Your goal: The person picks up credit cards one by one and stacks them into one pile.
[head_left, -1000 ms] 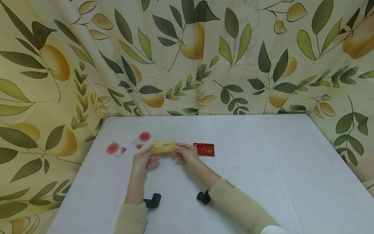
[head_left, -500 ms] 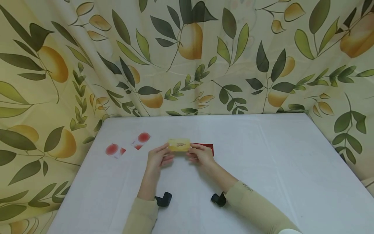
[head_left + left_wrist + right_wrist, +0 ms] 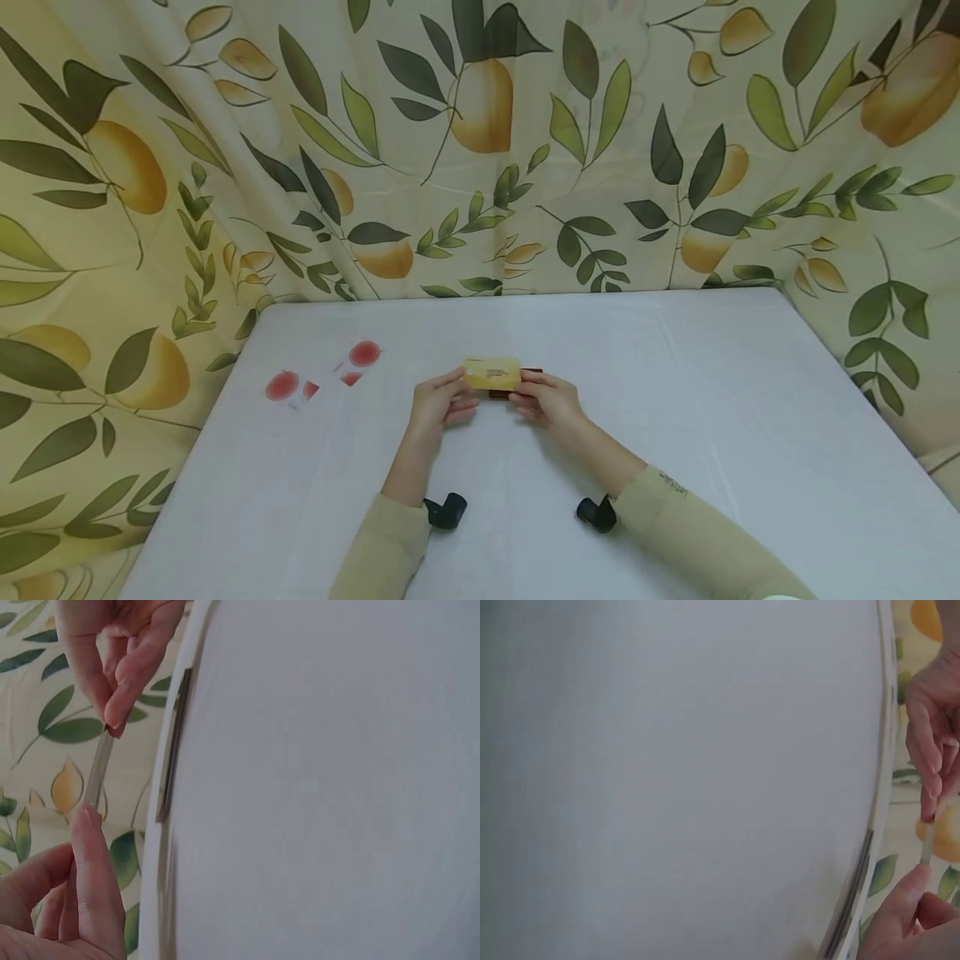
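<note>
Both hands hold a yellow card (image 3: 491, 374) with small dark print, raised above the table. My left hand (image 3: 437, 404) pinches its left end and my right hand (image 3: 555, 404) pinches its right end. Seen edge-on in the left wrist view, the yellow card (image 3: 99, 766) looks fairly thick; whether it is one card or a stack I cannot tell. Behind and below it lies a red card (image 3: 500, 395), mostly hidden by the yellow one and the right fingers. Edge-on in the left wrist view, the dark layered edge (image 3: 174, 750) lies flat on the cloth.
Two pale cards with red round prints, a left one (image 3: 282, 386) and a right one (image 3: 364, 354), lie at the table's far left. The white-covered table (image 3: 675, 417) ends at a fruit-patterned curtain (image 3: 480, 167). Black wrist cameras (image 3: 447, 511) sit on both wrists.
Both hands have carried the yellow card to the right, from near the pale cards to over the red card, which is now mostly covered from view.
</note>
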`<control>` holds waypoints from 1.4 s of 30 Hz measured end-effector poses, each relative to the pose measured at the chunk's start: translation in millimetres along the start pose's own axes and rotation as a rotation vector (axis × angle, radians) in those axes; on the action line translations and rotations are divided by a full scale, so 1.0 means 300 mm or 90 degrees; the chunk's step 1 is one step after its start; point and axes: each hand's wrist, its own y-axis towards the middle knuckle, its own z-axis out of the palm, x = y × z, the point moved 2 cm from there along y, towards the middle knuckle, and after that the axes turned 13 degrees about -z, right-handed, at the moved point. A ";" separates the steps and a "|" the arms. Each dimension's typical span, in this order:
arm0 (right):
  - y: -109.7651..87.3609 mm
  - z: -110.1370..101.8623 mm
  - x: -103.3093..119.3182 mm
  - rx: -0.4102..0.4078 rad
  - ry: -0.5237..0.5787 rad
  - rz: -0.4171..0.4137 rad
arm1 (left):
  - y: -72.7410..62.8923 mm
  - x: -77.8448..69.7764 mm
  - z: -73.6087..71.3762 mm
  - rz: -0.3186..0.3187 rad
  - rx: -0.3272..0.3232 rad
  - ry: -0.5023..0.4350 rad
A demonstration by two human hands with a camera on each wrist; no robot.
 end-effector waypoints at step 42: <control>0.053 -0.126 0.004 -0.017 -0.150 0.056 | 0.066 0.048 0.110 -0.024 0.013 0.098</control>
